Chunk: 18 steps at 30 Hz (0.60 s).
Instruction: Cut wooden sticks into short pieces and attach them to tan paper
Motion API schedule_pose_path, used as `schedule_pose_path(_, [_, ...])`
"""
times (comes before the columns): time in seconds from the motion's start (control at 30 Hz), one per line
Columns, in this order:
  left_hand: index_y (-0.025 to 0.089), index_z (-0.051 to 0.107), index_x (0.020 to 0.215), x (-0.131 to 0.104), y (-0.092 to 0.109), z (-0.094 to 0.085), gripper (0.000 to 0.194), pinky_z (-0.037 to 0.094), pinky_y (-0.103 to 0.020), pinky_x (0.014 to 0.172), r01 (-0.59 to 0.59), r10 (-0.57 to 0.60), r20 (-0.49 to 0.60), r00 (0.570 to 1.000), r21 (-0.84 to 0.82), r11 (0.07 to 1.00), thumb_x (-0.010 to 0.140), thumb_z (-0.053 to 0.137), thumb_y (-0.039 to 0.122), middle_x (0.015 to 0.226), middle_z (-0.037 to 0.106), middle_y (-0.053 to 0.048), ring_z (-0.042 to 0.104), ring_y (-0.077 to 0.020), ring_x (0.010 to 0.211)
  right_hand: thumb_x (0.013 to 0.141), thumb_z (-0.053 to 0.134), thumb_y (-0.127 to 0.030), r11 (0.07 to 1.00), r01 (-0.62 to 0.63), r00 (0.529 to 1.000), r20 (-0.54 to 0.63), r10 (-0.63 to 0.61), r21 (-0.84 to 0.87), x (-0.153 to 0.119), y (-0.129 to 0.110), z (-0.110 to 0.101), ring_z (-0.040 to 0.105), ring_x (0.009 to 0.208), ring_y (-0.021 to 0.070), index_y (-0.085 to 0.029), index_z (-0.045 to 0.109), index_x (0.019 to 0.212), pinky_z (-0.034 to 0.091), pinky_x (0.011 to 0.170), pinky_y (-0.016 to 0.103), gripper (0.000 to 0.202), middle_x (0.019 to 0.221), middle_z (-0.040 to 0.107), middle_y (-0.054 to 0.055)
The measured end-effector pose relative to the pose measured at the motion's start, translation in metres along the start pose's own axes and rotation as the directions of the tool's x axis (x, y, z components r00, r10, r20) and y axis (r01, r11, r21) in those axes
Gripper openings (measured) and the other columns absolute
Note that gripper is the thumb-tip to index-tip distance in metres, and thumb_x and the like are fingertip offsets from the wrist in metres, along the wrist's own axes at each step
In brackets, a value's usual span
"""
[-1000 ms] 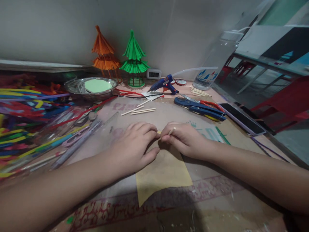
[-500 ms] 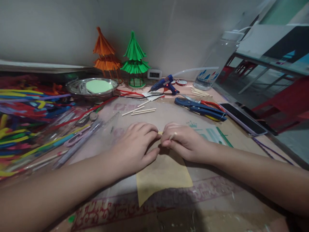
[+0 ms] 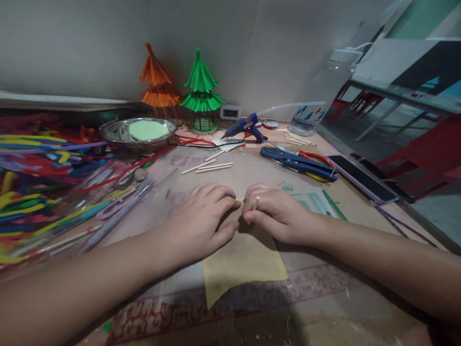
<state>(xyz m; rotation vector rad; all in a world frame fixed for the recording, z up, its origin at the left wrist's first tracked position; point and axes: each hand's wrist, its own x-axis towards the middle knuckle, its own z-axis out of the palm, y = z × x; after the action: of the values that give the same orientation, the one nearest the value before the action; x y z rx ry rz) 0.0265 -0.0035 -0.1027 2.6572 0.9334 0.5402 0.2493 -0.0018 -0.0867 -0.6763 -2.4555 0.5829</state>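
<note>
A short wooden stick [image 3: 256,203] pokes up from my right hand [image 3: 275,214], whose fingers are closed round it. My left hand [image 3: 209,216] lies on the left edge of a yellow paper sheet [image 3: 245,262], fingers stretched out and apart from the thumb. Both hands rest over the sheet's far part, their fingertips a small gap from each other. Beyond them, several loose wooden sticks [image 3: 215,167] lie on the mat. The stick's lower end is hidden by my right hand.
Coloured pipe cleaners [image 3: 32,178] heap at the left beside a metal dish [image 3: 108,132]. Orange [image 3: 155,77] and green [image 3: 200,86] pagoda models stand by the wall. A glue gun [image 3: 245,127], blue cutters [image 3: 298,163], a phone [image 3: 363,178] and a bottle [image 3: 313,105] sit right.
My right hand has shifted slightly rightward, away from my left fingertips, and the stick in it stands more upright. My left hand stays nearly still.
</note>
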Motion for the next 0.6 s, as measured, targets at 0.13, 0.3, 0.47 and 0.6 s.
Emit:
schedule_pose_path(0.13, [0.017, 0.066, 0.107, 0.0001, 0.0000, 0.0001, 0.021, 0.045, -0.051, 0.102, 0.004, -0.004, -0.003, 1.000, 0.007, 1.000, 0.095, 0.056, 0.031, 0.119, 0.064, -0.010, 0.056, -0.0305, 0.116, 0.105, 0.044, -0.029, 0.998, -0.039, 0.999, -0.004, 0.039, -0.050, 0.0004, -0.0010, 0.0008, 0.063, 0.078, 0.0184, -0.020, 0.061, 0.081, 0.048, 0.083, 0.037, 0.031, 0.078, 0.071, 0.005])
schedule_pose_path(0.3, [0.018, 0.065, 0.106, 0.0004, -0.0004, -0.0002, 0.019, 0.045, -0.051, 0.101, -0.003, 0.003, 0.003, 1.000, -0.002, 1.000, 0.095, 0.055, 0.030, 0.118, 0.064, -0.010, 0.056, -0.0304, 0.116, 0.105, 0.044, -0.029, 0.999, -0.040, 0.999, 0.012, 0.040, -0.030, 0.0008, -0.0009, 0.0007, 0.063, 0.077, 0.0181, -0.019, 0.062, 0.082, 0.048, 0.083, 0.037, 0.031, 0.078, 0.071, 0.005])
schedule_pose_path(0.47, [0.017, 0.066, 0.109, 0.0007, -0.0003, -0.0002, 0.022, 0.045, -0.052, 0.102, 0.003, -0.003, -0.002, 1.000, 0.008, 1.000, 0.095, 0.057, 0.032, 0.120, 0.064, -0.011, 0.056, -0.0309, 0.117, 0.105, 0.043, -0.029, 0.996, -0.043, 0.999, -0.011, 0.042, -0.073, 0.0010, -0.0006, -0.0005, 0.062, 0.075, 0.0180, -0.019, 0.060, 0.079, 0.047, 0.083, 0.037, 0.033, 0.076, 0.070, 0.006])
schedule_pose_path(0.6, [0.017, 0.065, 0.105, 0.0011, -0.0008, 0.0004, 0.019, 0.045, -0.051, 0.100, -0.008, 0.008, 0.000, 1.000, -0.010, 1.000, 0.095, 0.056, 0.030, 0.118, 0.064, -0.010, 0.056, -0.0308, 0.115, 0.106, 0.044, -0.028, 1.000, 0.026, 1.000, -0.006, -0.026, -0.007, 0.0013, -0.0012, -0.0001, 0.062, 0.076, 0.0165, -0.019, 0.062, 0.085, 0.046, 0.085, 0.035, 0.029, 0.078, 0.071, 0.004])
